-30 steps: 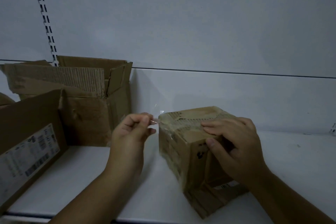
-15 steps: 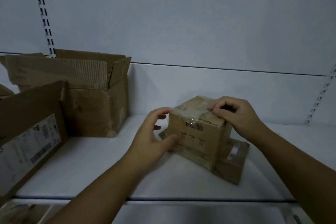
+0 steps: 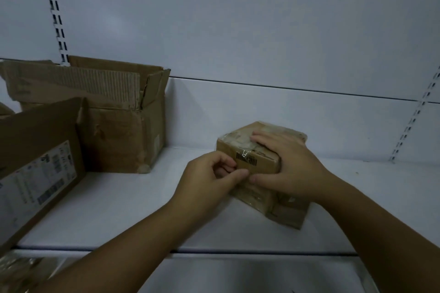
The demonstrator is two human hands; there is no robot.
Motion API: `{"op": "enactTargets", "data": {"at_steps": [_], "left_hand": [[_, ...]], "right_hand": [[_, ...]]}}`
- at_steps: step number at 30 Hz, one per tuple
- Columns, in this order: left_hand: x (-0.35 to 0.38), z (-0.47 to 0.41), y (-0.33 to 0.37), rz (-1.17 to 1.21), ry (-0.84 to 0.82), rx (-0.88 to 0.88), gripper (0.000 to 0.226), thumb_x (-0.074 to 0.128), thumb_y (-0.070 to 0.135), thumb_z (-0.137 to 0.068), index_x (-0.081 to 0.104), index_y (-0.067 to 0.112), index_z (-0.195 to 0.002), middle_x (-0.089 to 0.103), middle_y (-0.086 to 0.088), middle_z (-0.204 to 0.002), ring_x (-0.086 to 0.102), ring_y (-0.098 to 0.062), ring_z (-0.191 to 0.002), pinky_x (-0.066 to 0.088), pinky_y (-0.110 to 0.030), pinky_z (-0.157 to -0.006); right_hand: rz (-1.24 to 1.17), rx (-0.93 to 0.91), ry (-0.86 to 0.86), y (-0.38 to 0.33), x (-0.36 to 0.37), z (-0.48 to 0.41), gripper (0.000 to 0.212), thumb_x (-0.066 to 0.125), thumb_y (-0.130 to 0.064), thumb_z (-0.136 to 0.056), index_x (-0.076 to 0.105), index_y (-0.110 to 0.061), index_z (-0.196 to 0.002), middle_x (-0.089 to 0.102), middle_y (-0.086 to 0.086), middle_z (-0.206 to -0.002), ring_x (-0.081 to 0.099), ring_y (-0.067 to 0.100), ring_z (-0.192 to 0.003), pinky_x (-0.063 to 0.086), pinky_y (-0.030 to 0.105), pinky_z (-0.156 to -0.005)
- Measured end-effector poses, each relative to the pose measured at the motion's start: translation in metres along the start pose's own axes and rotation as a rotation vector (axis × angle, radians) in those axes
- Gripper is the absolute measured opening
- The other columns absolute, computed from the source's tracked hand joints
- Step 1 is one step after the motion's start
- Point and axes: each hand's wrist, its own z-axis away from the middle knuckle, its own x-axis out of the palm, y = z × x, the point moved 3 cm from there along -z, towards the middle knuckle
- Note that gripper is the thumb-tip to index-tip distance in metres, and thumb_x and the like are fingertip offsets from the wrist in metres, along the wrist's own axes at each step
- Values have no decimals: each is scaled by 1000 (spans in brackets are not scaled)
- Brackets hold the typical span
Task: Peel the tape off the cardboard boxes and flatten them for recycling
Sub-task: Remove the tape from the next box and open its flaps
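A small taped cardboard box (image 3: pixel 238 145) sits on the white shelf (image 3: pixel 119 209), right of centre, wrapped in clear tape with a barcode on its near face. My right hand (image 3: pixel 288 169) lies flat over the box's top and front, thumb on the near face. My left hand (image 3: pixel 212 178) pinches at the tape on the near left edge, just below the barcode. An open flap of the box sticks out at the lower right.
An open, worn cardboard box (image 3: pixel 114 123) stands at the back left. A larger box with a white shipping label (image 3: pixel 40 173) leans at the left edge. Slotted shelf uprights (image 3: pixel 56 9) run up the back wall. A lower shelf holds crumpled tape at bottom left.
The box has been set down and turned. My right hand moved from the top edge to lie across the box. My left hand went from cupping the side to pinching the tape.
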Motion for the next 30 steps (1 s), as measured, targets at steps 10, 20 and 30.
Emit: {"op": "enactTargets", "data": {"at_steps": [10,20,30], "left_hand": [[14,-12,14,-395,28,190,36,54,43,-90,47,27,-59,49,10,-54,47,-7,-56,32,-25,-53],[1,-26,13,-370,-178,338,37,45,34,-89,40,20,-55,41,8,-49,40,-11,-49,33,-33,-51],[1,-29,1,113,-287,179,44,52,50,-82,60,17,-53,62,1,-53,57,-14,-55,46,-31,-62]], "right_hand": [[35,17,-27,-2,1,1,102,49,-73,-50,31,-37,-143,28,-16,-151,21,4,-137,11,31,-114],[9,21,-82,-5,-3,0,91,66,-58,-61,31,-37,-143,26,-20,-150,21,4,-135,11,32,-114],[15,21,-62,-2,2,0,89,55,-58,-57,32,-39,-142,27,-21,-148,20,2,-134,8,26,-107]]}}
